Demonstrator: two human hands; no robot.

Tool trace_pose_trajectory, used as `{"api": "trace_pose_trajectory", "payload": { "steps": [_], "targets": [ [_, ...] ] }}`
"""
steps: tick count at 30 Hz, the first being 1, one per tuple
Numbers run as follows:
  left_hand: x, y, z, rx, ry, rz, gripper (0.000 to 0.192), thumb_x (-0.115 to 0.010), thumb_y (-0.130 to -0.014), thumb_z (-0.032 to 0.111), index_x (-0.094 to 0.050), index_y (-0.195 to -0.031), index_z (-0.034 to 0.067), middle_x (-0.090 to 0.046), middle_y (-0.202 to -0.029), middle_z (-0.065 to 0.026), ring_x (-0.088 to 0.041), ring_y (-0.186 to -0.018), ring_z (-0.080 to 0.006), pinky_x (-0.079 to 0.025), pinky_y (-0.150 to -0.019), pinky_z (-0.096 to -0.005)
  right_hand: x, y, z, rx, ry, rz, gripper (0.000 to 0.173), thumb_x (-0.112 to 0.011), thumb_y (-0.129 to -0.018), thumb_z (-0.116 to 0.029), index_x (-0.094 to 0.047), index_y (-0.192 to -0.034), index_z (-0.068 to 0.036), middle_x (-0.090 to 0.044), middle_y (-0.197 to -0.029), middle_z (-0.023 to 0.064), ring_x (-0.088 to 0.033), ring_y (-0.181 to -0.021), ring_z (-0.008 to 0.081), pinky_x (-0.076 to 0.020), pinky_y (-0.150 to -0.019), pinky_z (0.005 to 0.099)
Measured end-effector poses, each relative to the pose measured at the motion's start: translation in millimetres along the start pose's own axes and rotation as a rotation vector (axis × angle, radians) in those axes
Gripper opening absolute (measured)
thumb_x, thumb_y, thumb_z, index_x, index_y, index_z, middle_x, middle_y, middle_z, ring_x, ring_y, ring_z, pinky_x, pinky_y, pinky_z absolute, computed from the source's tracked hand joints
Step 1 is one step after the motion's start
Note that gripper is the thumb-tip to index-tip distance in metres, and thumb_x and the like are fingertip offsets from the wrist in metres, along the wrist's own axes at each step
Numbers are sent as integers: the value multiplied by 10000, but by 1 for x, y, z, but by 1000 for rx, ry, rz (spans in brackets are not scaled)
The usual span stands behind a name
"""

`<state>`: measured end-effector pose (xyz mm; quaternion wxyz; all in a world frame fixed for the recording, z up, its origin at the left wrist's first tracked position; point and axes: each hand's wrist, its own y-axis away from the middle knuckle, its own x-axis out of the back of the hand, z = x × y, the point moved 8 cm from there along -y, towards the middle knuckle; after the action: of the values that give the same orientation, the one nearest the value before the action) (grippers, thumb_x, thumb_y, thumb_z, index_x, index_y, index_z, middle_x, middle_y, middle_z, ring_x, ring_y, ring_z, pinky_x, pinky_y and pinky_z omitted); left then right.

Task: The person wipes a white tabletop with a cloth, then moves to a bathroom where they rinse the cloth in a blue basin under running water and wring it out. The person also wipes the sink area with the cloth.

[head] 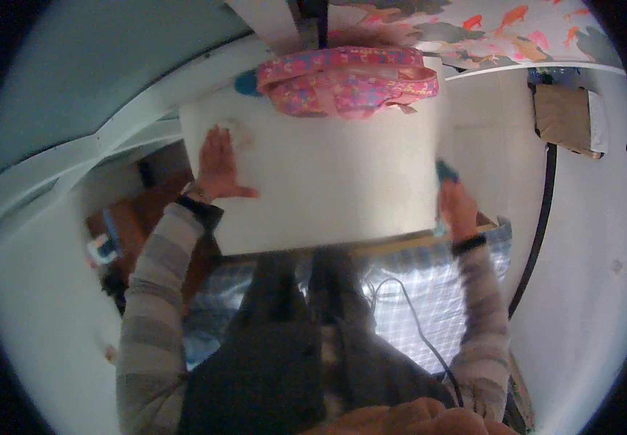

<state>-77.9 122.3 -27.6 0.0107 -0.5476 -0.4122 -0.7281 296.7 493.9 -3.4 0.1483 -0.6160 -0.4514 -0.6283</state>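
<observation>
My left hand (218,166) lies palm down on the white tabletop (335,179), thumb spread and nothing in its grasp. Just past its fingertips is a pale, blurred item (240,133), too unclear to name. At the table's right edge, my right hand (457,209) holds a teal, cloth-like item (446,171); motion blur hides how the fingers close on it. Along the table's far side lies a pink patterned bag (346,87) with a strap across it. A blue object (247,84) pokes out at the bag's left end.
A plaid sheet (411,310) lies below the table's near edge, with a dark cable (427,337) running over it. Brown wooden furniture (156,206) stands at left. On the right sits a tan, box-like item (561,117). A fish-patterned panel (487,32) borders the back.
</observation>
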Motion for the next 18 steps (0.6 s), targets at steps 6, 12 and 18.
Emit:
{"api": "trace_pose_trajectory", "payload": {
  "steps": [6,12,18],
  "targets": [
    [-3,0,-3,-4,-80,88,1590,-674,-468,883,45,-1485,-105,18,-1542,-355,28,-1445,-506,-32,-1163,-567,70,-181,-30,83,146,283,196,-468,-938,-270,-601,-980,-133,-667,-882,165,-660,-840,386,-530,-696,524],
    [-5,-4,-8,-101,-64,214,1594,-676,-453,889,26,-1487,-100,-27,-1529,-373,-17,-1439,-518,-55,-1161,-572,76,-181,-26,46,-1,337,196,-473,-931,-270,-590,-977,-119,-672,-890,168,-653,-851,397,-522,-714,527],
    [-8,-8,-14,-67,-32,194,1595,-731,-426,847,23,-1506,-52,-28,-1556,-311,-24,-1453,-481,-91,-1159,-574,22,-38,-14,-115,-6,189,186,-492,-933,-259,-616,-999,-137,-661,-882,181,-657,-813,405,-528,-667,529]
  ]
}}
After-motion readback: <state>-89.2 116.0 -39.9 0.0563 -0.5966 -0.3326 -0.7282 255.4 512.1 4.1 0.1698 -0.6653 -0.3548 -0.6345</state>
